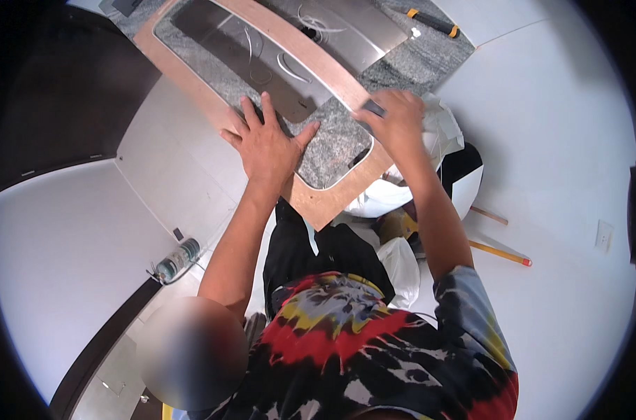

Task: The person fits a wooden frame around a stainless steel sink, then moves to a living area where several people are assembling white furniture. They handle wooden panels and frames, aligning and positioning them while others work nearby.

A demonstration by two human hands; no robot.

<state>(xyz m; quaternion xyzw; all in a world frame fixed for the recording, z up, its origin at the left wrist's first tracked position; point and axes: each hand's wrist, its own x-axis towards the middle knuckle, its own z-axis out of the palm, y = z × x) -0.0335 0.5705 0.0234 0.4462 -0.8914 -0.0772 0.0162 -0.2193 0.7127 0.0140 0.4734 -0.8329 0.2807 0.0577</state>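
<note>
A light wooden panel (318, 203) with a large rounded cutout lies over a grey speckled stone counter (335, 140) and a metal sink (367, 35). My left hand (267, 145) is spread flat, fingers apart, across the panel's left side and the stone inside the cutout. At the cutout's right edge, my right hand (400, 122) is closed around a small dark grey block (373, 108). The block touches the panel's inner edge; its exact kind is hidden by my fingers, and the hand is slightly blurred. Thin pale strips (290, 68) lie in the sink.
A yellow and black tool (433, 23) lies on the counter's far right. A white bucket (381, 199) stands below the counter, with a white plastic bag (402, 273) nearer me. A yellow pole (500, 253) sticks out at right. A teal cylinder (178, 260) stands at left.
</note>
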